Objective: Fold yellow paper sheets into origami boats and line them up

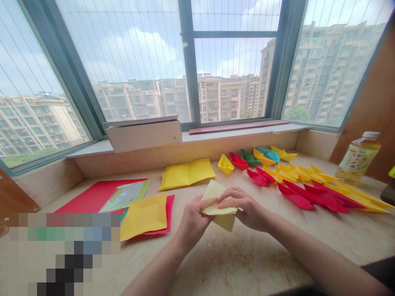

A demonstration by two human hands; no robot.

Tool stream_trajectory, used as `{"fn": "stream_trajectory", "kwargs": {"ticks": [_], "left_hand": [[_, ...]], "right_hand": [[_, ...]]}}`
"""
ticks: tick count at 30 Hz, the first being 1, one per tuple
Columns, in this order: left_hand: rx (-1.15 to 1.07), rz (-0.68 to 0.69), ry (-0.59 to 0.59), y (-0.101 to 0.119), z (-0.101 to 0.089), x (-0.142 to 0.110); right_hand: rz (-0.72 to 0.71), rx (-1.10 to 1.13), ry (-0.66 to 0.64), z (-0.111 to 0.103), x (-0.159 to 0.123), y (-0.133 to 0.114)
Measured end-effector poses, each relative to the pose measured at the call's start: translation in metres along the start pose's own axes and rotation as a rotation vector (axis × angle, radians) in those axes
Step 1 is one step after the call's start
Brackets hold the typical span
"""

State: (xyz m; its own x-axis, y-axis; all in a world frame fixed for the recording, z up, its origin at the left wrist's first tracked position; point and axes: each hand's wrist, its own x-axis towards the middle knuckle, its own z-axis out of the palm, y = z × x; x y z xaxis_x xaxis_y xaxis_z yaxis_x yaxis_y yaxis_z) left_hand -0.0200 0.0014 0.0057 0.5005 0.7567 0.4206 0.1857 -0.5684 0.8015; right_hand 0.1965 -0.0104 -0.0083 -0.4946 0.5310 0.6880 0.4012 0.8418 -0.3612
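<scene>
A pale yellow sheet of folded paper is held above the stone counter, between both my hands. My left hand grips its left side, with the thumb lying along the paper. On the right side, my right hand pinches the paper, its fingers bent over the top. One corner points up and another hangs down below the hands. Part of the folding is hidden by my fingers. Just left of my hands lie yellow square sheets over red paper.
Several folded paper boats and red pointed paper pieces spread over the right side. Behind my hands lies creased yellow paper. A drink bottle stands at far right. Red sheets lie left; a white box sits on the sill.
</scene>
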Motion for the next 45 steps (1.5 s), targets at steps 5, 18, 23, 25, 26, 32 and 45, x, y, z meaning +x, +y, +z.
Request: {"fn": "stream_trajectory", "kwargs": {"ticks": [5,18,23,25,26,32,45], "left_hand": [[-0.1,-0.002,0.11,-0.012,-0.005,-0.002],[-0.214,0.039,0.105,-0.021,-0.007,-0.004],[-0.086,0.04,0.076,-0.015,-0.009,-0.006],[-0.04,0.048,0.048,-0.013,-0.01,-0.006],[-0.02,0.058,0.031,-0.012,-0.01,-0.006],[0.034,0.2,-0.066,-0.007,-0.012,-0.003],[-0.071,0.01,0.113,-0.017,-0.004,-0.006]], "right_hand": [[0.033,-0.105,-0.11,-0.011,0.0,-0.002],[0.338,0.406,-0.031,-0.017,-0.004,0.009],[0.451,0.55,0.055,-0.015,0.002,0.002],[0.477,0.566,0.097,-0.015,0.005,-0.002],[0.487,0.566,0.114,-0.015,0.007,-0.004],[0.553,0.58,0.2,-0.01,0.011,-0.007],[0.692,0.792,0.393,0.006,0.012,-0.005]]}}
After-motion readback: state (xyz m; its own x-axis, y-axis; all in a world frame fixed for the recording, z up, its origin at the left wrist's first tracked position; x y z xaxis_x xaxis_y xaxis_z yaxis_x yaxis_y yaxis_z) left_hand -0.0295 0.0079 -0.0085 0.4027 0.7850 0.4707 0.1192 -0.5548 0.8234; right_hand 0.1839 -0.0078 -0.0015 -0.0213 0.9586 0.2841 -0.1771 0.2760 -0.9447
